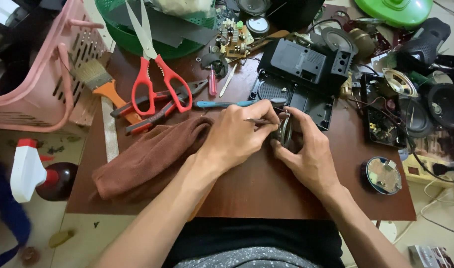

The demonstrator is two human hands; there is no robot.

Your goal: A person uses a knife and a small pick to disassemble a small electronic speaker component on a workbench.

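Head view: left hand (pixel 237 136) pinched a thin tool (pixel 259 121), tip at a small round speaker (pixel 285 131) that the right hand (pixel 306 154) clasped on edge between both hands, on the table (pixel 256 188) by the black casing (pixel 301 74).

Soft, even daylight fills the scene, seemingly from the upper right, where the green plastic dome (pixel 395 10) shows a pale sheen. Shadows are weak and short under the hands and the brown cloth (pixel 147 156). The wooden table (pixel 256 188) gives a dull glare near its middle. The centre is sharp; the spray bottle (pixel 26 171) at the left edge looks blurred, and the corners bend slightly.
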